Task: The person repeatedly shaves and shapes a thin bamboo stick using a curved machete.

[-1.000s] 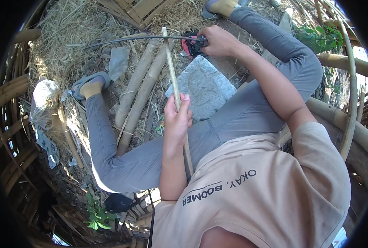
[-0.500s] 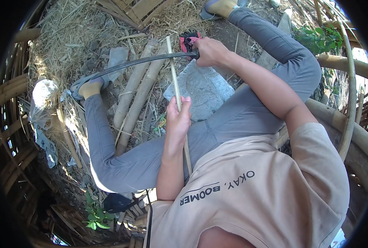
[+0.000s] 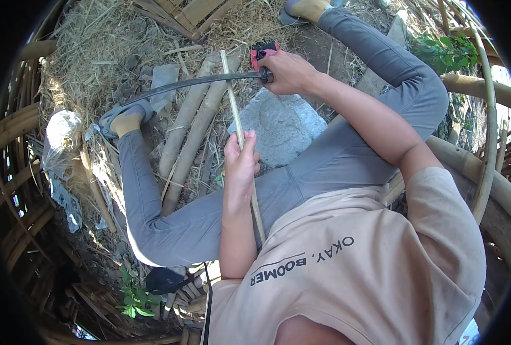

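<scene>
My right hand (image 3: pixel 290 71) is closed around the handle of a long curved knife (image 3: pixel 189 81); a pink and black part (image 3: pixel 265 49) shows beyond the fingers. The dark blade reaches left toward the foot on that side. It crosses a pale, thin bamboo stick (image 3: pixel 233 104) near the stick's upper end. Lower on the stick, my left hand (image 3: pixel 241 156) grips it with the thumb along it. The stick slants down over my lap, its lower end near the shirt.
A flat grey stone (image 3: pixel 281 129) lies between my legs. Two bamboo poles (image 3: pixel 193 126) rest on the ground left of it. Dry straw (image 3: pixel 100 69), a plastic bag (image 3: pixel 60 138) and green plants (image 3: pixel 135 299) lie around. Bamboo railings (image 3: pixel 485 95) curve along the right side.
Both hands have shifted slightly left. The stick's upper end has moved left too, with the blade still across it.
</scene>
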`<control>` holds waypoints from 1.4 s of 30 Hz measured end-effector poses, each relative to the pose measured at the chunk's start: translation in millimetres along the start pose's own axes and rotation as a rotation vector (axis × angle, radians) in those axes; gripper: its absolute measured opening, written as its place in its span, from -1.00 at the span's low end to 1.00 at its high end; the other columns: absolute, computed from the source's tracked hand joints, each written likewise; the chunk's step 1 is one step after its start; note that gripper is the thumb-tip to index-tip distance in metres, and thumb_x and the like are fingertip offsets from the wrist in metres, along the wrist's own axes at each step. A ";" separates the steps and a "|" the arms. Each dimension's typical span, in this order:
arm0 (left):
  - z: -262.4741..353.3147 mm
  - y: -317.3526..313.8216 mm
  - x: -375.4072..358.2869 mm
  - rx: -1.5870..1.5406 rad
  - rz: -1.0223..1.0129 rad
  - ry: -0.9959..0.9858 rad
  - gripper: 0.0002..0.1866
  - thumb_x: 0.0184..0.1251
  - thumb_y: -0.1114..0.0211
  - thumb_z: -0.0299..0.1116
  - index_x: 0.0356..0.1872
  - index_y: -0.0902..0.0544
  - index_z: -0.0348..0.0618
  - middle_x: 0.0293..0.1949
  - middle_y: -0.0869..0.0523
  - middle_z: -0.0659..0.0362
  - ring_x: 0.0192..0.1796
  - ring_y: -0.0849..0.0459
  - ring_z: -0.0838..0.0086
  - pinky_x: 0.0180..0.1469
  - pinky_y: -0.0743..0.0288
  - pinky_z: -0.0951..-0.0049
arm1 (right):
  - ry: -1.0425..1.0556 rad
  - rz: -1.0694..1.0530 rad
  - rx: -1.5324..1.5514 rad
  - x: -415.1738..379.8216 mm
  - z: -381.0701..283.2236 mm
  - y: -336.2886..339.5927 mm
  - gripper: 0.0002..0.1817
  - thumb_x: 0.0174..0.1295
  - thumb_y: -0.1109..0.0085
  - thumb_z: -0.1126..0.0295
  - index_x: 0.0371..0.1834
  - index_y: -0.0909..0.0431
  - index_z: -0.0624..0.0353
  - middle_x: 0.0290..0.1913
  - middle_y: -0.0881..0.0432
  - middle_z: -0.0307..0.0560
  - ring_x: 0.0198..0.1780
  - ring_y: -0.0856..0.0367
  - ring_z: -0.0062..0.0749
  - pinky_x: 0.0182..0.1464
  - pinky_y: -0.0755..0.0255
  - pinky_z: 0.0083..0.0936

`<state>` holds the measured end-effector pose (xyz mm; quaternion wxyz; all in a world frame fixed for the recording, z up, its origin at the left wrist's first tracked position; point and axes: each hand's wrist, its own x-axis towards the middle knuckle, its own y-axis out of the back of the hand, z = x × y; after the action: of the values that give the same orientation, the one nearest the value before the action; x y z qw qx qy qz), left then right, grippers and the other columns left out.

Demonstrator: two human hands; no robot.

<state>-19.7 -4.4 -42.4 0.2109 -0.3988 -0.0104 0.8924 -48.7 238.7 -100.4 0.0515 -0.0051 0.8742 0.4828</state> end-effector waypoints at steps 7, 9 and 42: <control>-0.7 0.7 -0.8 0.007 -0.022 -0.010 -0.83 0.60 -0.18 -0.23 -0.22 -0.41 0.04 -0.56 -0.22 0.52 -0.63 -0.14 0.87 -0.67 0.01 0.73 | 0.019 -0.023 0.024 0.8 4.8 -2.1 -0.63 0.09 -0.36 0.26 -0.09 -0.70 0.27 -0.26 -0.73 0.18 -0.14 -0.73 0.12 0.00 -0.60 -0.10; -3.1 1.6 1.3 0.014 -0.025 -0.004 -0.84 0.60 -0.18 -0.23 -0.20 -0.41 0.03 -0.56 -0.23 0.52 -0.63 -0.15 0.87 -0.66 0.01 0.73 | 0.015 -0.044 0.005 2.5 6.8 -3.4 -0.58 0.10 -0.38 0.24 -0.01 -0.70 0.28 -0.24 -0.73 0.18 -0.13 -0.73 0.12 0.01 -0.59 -0.11; 9.0 -16.4 -29.3 -0.048 -0.204 -0.063 -0.86 0.59 -0.21 -0.33 -0.15 -0.39 0.04 -0.49 -0.28 0.48 -0.62 -0.12 0.85 -0.63 0.10 0.70 | -0.171 0.056 -0.035 7.9 -12.7 34.7 -0.65 -0.08 -0.32 0.37 -0.18 -0.77 0.23 -0.39 -0.72 0.25 -0.24 -0.74 0.17 -0.07 -0.63 -0.08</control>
<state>-2.8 0.6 -12.5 0.2906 -0.3724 -0.0787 0.8779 -59.7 246.8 -65.2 0.1124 0.0598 0.8577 0.4981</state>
